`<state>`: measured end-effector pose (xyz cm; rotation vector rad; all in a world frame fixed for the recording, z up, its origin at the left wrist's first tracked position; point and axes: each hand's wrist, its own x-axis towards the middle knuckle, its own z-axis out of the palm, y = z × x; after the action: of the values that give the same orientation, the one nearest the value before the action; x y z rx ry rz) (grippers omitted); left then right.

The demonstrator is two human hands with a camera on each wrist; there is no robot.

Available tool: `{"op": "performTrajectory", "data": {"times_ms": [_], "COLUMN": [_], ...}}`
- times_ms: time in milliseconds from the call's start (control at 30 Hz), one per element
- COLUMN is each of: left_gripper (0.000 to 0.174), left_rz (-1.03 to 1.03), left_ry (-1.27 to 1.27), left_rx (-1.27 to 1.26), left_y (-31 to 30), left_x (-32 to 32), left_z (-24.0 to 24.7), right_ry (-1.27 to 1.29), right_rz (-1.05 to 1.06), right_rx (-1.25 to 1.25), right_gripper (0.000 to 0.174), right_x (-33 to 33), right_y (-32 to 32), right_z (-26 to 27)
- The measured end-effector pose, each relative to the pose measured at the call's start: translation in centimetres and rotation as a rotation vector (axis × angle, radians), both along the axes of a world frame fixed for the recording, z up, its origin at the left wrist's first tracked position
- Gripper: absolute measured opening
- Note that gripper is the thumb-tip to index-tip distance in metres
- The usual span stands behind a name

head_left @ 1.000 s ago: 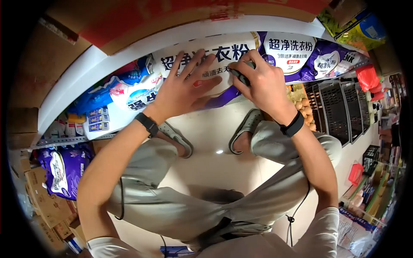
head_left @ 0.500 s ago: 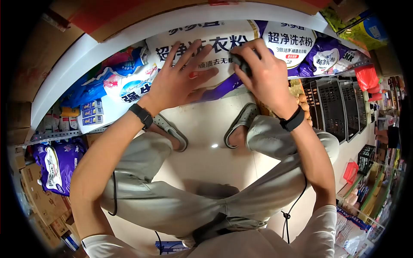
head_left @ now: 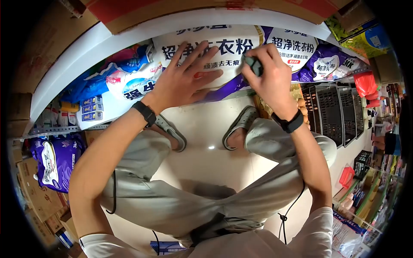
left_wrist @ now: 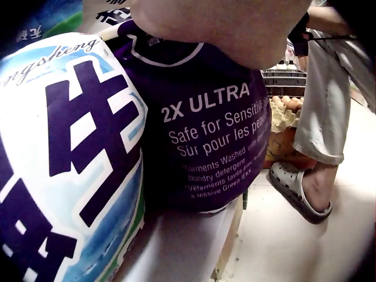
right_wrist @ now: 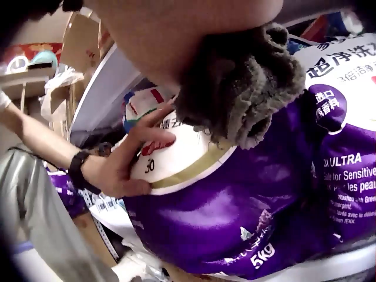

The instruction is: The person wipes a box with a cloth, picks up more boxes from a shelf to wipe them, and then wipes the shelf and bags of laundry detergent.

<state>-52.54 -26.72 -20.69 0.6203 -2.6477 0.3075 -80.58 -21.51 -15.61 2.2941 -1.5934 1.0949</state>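
Note:
A large purple and white laundry powder bag [head_left: 232,87] lies on the white shelf in front of me. My left hand [head_left: 186,77] rests on its face with the fingers spread. A crumpled dark grey cloth [head_left: 254,65] is bunched in my right hand [head_left: 272,81], gripped between thumb and curled fingers. In the right wrist view the cloth [right_wrist: 252,88] sits right over the bag's upper part, overlapping the gold-edged white label. The left wrist view shows the bag's purple underside [left_wrist: 205,147] bulging at the shelf edge, beside a white and blue bag [left_wrist: 88,135].
Another purple and white powder bag [head_left: 292,48] stands at right, then smaller purple bags [head_left: 325,64]. Cardboard boxes [head_left: 198,9] rest above. Eggs [left_wrist: 286,104] and black crates [head_left: 329,112] stand low at right. Small boxes [head_left: 92,109] sit on the shelf's left part.
My right hand with the cloth has moved a little right across the bag, towards its side edge. The left hand stays spread on the bag; the head view has shifted slightly.

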Motion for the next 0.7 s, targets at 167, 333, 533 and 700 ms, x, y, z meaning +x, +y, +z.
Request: {"op": "performTrajectory", "data": {"times_ms": [167, 333, 533, 700], "left_gripper": [0.067, 0.066, 0.065, 0.065], "left_rz": [0.013, 0.001, 0.008, 0.027], "left_ry": [-0.016, 0.015, 0.007, -0.019], "left_rx": [0.017, 0.021, 0.014, 0.026], "left_y": [0.1, 0.0, 0.0, 0.2], "left_x": [-0.1, -0.1, 0.0, -0.2], "left_z": [0.4, 0.1, 0.1, 0.2], "right_ry": [0.039, 0.102, 0.084, 0.128], "right_rz": [0.118, 0.082, 0.055, 0.063], "right_rx": [-0.002, 0.031, -0.002, -0.021], "right_gripper": [0.024, 0.02, 0.021, 0.023], "right_x": [1.7, 0.6, 0.2, 0.1], "right_y": [-0.1, 0.4, 0.7, -0.2], "right_z": [-0.5, -0.5, -0.2, 0.0]}}
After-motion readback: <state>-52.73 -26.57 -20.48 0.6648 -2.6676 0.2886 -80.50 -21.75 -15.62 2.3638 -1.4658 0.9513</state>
